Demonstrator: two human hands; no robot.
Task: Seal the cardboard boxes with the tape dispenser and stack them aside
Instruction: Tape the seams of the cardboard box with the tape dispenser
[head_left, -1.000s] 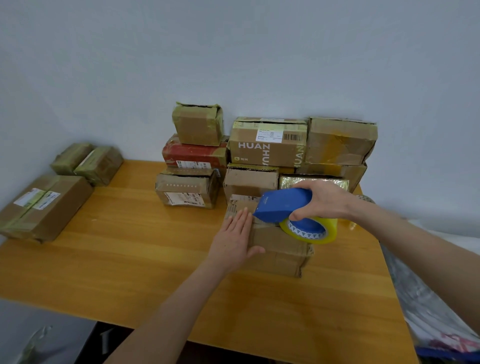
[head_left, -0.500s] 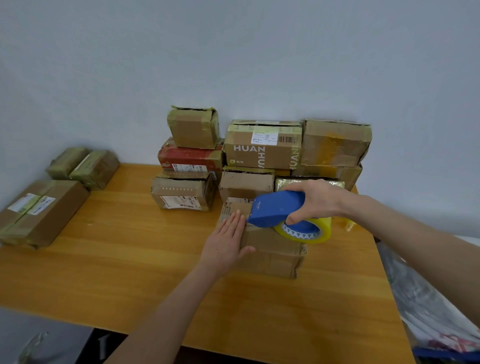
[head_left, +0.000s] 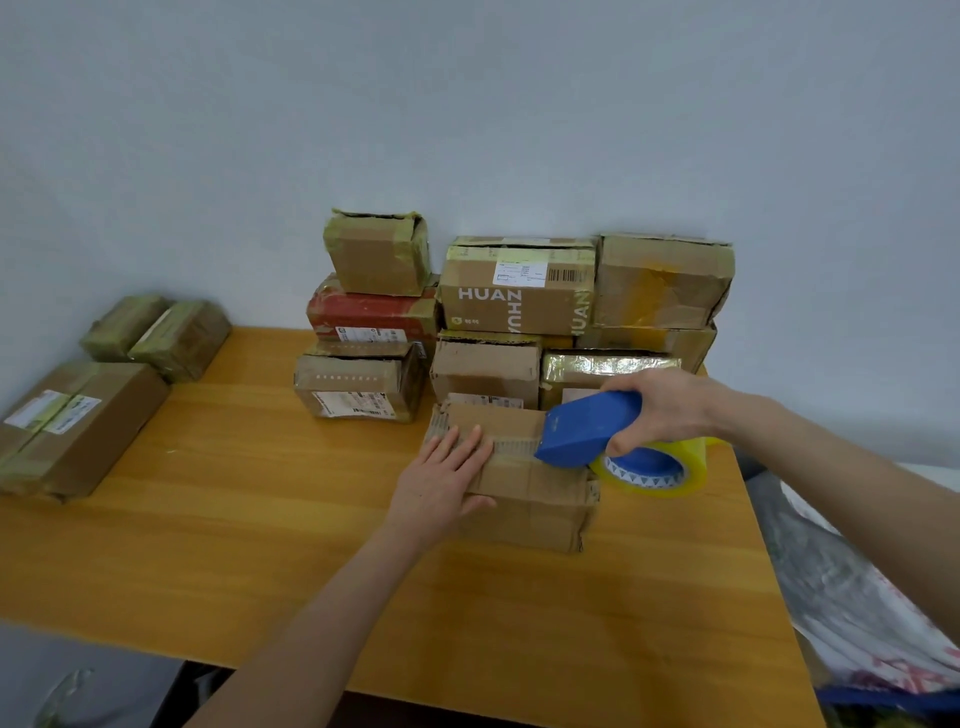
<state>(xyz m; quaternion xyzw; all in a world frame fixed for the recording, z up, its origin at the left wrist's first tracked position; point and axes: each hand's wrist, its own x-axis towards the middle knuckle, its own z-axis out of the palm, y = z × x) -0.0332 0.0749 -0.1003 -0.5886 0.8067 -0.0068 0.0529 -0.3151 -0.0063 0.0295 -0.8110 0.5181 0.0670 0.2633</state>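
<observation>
Pale grey wall (head_left: 467, 104) rises behind a light brown wooden tabletop (head_left: 260, 519). Toward the right side of the tabletop lies a brown cardboard box (head_left: 530, 499) with crumpled edges. The left hand (head_left: 441, 483) lies flat on the left part of the box top, with straight fingers close together. Its grip is open and it only presses on the cardboard.

The right hand (head_left: 660, 410) holds a blue plastic tape dispenser (head_left: 587, 431). This grip is closed around the handle, with the fingers curled under it. The front of the dispenser touches the box top just right of the left fingertips. A strip of clear tape (head_left: 511, 447) runs on the box between them. A yellowish roll of transparent tape (head_left: 654, 467) sits in the dispenser, past the right edge of the box.

Just behind this box, against the wall, stands a pile of other cardboard boxes. Among them are a brown box with white letters "HUAN" (head_left: 514, 301) and a flat red box (head_left: 374, 312). A small brown box with greenish tape (head_left: 379, 254) stands on the red one.

At the left edge of the tabletop lie two long flat brown boxes with white labels (head_left: 78, 431), side by side. Behind them are two small packets covered in olive tape (head_left: 156, 332). Right of the tabletop and lower, a crumpled plastic bag with red print (head_left: 857, 597) is visible.
</observation>
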